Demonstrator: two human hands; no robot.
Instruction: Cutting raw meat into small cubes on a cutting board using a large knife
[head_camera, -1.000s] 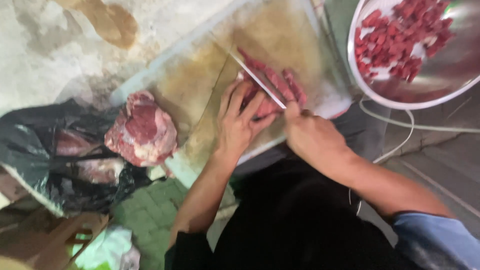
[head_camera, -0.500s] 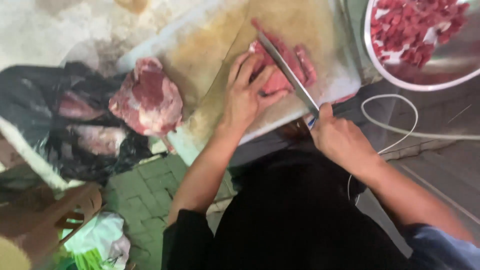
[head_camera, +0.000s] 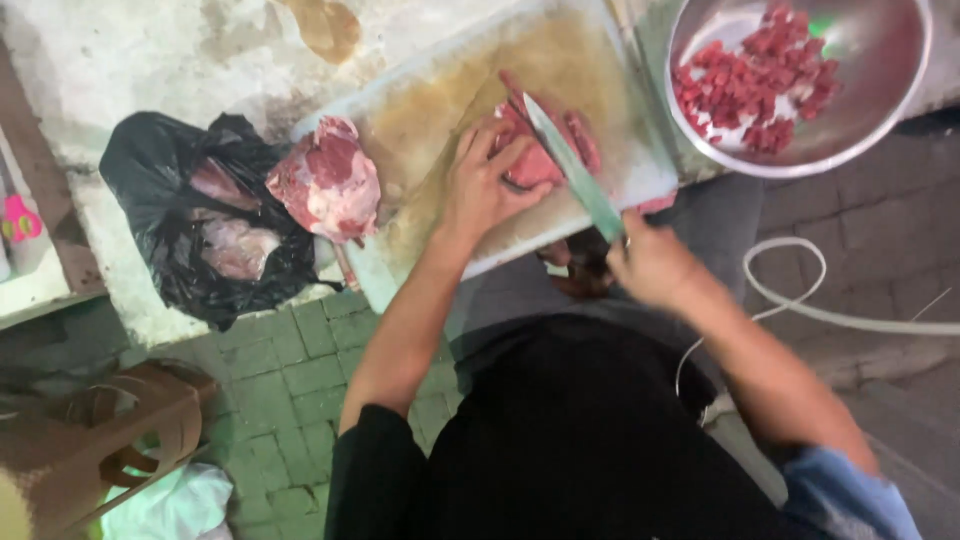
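A strip of red meat (head_camera: 585, 140) lies on the stained white cutting board (head_camera: 440, 110). My left hand (head_camera: 485, 185) presses down on the meat with its fingers spread over it. My right hand (head_camera: 650, 265) grips the handle of a long knife (head_camera: 570, 165); the blade lies across the meat just right of my left fingers, its tip pointing away from me.
A big raw meat chunk (head_camera: 328, 182) sits at the board's left edge. A black plastic bag (head_camera: 205, 225) with more meat lies further left. A steel bowl (head_camera: 880, 90) of diced meat stands at the upper right. A white hose (head_camera: 800, 300) runs on the paving.
My right hand has drawn back toward me and the knife has slid along the meat. My left hand stays pressed on the strip. The view has shifted.
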